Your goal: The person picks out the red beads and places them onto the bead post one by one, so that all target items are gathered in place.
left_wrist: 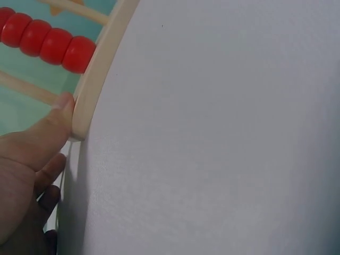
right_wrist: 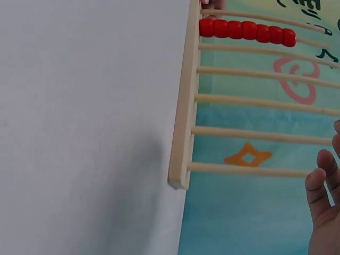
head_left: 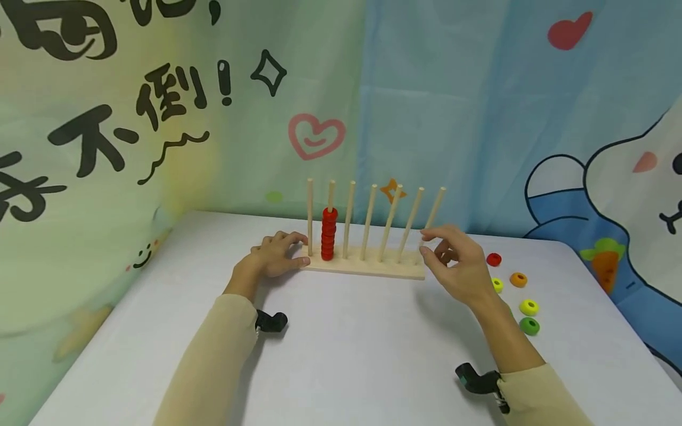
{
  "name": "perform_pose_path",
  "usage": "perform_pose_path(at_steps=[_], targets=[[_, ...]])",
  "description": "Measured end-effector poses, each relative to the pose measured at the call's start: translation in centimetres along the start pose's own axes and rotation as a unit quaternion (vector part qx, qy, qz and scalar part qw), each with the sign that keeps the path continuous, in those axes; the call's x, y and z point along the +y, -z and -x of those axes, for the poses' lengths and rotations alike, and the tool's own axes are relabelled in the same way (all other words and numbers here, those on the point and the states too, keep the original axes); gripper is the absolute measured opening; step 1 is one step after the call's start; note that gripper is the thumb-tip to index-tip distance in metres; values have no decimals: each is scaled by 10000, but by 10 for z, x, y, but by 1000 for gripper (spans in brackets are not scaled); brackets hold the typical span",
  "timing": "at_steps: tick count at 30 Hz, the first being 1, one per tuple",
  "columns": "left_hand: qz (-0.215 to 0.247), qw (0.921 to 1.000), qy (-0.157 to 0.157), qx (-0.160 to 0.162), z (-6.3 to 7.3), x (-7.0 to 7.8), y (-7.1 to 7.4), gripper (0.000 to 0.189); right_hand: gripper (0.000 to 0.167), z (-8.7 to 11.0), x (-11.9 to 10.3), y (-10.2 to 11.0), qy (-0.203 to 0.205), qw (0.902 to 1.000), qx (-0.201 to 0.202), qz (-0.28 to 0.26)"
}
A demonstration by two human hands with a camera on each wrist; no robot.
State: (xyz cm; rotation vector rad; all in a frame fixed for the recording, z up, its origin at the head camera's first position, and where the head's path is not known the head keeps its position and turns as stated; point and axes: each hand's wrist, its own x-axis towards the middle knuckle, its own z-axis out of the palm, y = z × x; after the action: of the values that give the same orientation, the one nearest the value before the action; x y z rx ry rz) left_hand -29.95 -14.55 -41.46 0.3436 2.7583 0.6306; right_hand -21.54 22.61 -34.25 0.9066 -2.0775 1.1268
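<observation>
A wooden peg stand [head_left: 367, 270] with several upright pegs stands toward the back of the table. A stack of red beads [head_left: 328, 234] fills much of the second peg from the left; the other pegs are bare. My left hand [head_left: 274, 254] grips the left end of the base, its thumb [left_wrist: 62, 109] on the wood and the other fingers behind. By the rightmost peg [head_left: 436, 207], my right hand [head_left: 459, 260] hovers with bent fingers, thumb and index apart and no bead between them. In the right wrist view, its fingertips [right_wrist: 317, 178] overlap that peg's upper part.
Right of my right hand lie loose beads on the white table [head_left: 346, 343]: a red one [head_left: 494, 259], an orange one [head_left: 518, 280], yellow ones [head_left: 529, 307] and a green one [head_left: 530, 326]. My right forearm partly covers some. A printed cloth [head_left: 426, 118] hangs behind the table.
</observation>
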Motion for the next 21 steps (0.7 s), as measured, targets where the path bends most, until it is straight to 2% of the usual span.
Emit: perform_pose_path(at_steps=[8,15,21], targets=[[2,10000,41,-46,0,-4,4,54,44,11,4,9,-194,9992,-284,195],[106,9997,-10,-209,-3,-4,8,56,44,14,9,19,-215,9990,-247,311],[189,9993,-4,-328,-7,-3,5,56,44,22,16,29,-338,9981,-279,437]])
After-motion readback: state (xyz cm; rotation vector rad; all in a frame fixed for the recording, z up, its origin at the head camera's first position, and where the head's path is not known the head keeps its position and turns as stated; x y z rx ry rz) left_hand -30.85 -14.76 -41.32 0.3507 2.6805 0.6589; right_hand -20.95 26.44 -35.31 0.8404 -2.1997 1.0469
